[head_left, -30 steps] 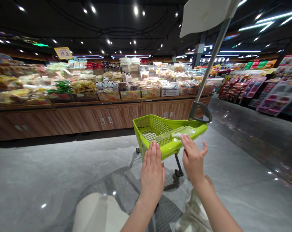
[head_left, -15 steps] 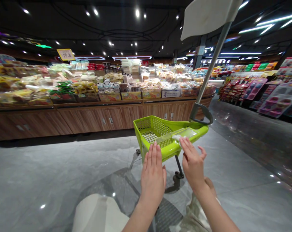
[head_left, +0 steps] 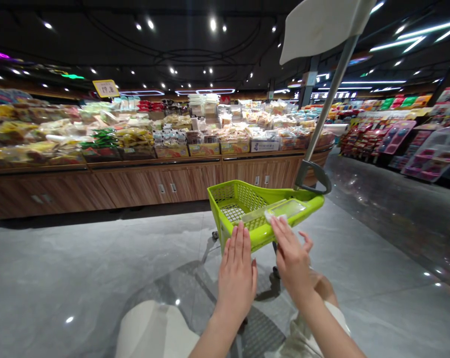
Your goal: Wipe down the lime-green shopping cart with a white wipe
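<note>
A clear plastic pack (head_left: 287, 209) lies across the top of a lime-green shopping cart (head_left: 247, 196) at 12 o'clock from the shopper, in a brightly lit supermarket aisle. The right grip (head_left: 292, 261) is released rather than clenched: its fingertips (head_left: 273, 223) rest on a white scrap (head_left: 271, 217) at the pack's near edge, while the thumb stands well off. The left grip (head_left: 235, 273) is open and flat, fingers straight up and empty, just before the cart's near wall; whether it touches the wall cannot be told from this view. Beyond, a wooden bench (head_left: 161, 181) piled with bagged snacks (head_left: 195, 134) curves from 10 to 1 o'clock, and racks of pink-packaged goods (head_left: 433, 154) stand at 2 o'clock. The pack looks loosely perched, so uneven pressure at its edge could tip it into the basket or over the side onto the polished grey floor (head_left: 79, 258). A firm push could also set the cart rolling on its small casters, carrying the pack away from the fingertips.
</note>
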The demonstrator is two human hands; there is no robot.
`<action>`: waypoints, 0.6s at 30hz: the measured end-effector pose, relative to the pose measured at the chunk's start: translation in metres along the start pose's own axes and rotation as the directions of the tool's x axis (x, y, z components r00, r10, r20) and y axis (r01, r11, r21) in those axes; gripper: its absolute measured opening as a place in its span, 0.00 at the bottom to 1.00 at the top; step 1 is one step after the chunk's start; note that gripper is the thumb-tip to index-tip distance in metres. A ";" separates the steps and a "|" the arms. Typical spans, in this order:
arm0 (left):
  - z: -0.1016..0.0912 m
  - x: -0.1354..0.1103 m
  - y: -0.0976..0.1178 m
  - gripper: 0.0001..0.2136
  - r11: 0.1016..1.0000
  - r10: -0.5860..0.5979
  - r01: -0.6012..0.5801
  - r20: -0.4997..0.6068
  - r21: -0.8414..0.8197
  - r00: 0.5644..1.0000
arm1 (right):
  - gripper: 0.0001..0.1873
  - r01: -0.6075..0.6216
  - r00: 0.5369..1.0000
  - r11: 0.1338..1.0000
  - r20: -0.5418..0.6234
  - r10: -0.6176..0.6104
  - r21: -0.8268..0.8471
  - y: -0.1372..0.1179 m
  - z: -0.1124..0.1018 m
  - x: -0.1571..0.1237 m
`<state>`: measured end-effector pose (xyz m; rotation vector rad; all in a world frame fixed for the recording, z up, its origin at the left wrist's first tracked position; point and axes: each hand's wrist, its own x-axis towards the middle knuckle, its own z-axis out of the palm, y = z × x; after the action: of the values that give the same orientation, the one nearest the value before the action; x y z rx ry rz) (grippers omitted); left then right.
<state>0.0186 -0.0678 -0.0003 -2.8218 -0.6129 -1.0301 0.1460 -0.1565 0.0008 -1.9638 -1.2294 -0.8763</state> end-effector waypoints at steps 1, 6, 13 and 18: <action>0.000 -0.001 -0.001 0.37 1.000 0.008 -0.008 0.002 -0.002 1.000 | 0.36 0.061 0.998 0.997 0.023 -0.062 0.041 -0.013 0.000 -0.004; -0.003 -0.007 -0.007 0.36 0.999 0.049 -0.049 0.027 0.013 0.998 | 0.34 0.253 0.964 0.958 0.048 -0.261 0.135 -0.010 -0.006 -0.006; 0.004 -0.006 0.004 0.37 0.998 0.003 -0.002 -0.018 0.069 1.000 | 0.35 -0.065 0.997 0.998 -0.047 0.064 -0.019 0.013 0.001 0.004; 0.010 -0.008 0.006 0.39 0.996 -0.042 0.046 -0.041 0.079 0.998 | 0.35 0.215 0.972 0.968 0.070 -0.225 0.126 -0.019 -0.001 -0.006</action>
<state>0.0214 -0.0743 -0.0128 -2.7243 -0.6992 -1.0405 0.1262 -0.1536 -0.0004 -1.8102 -1.5355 -0.8143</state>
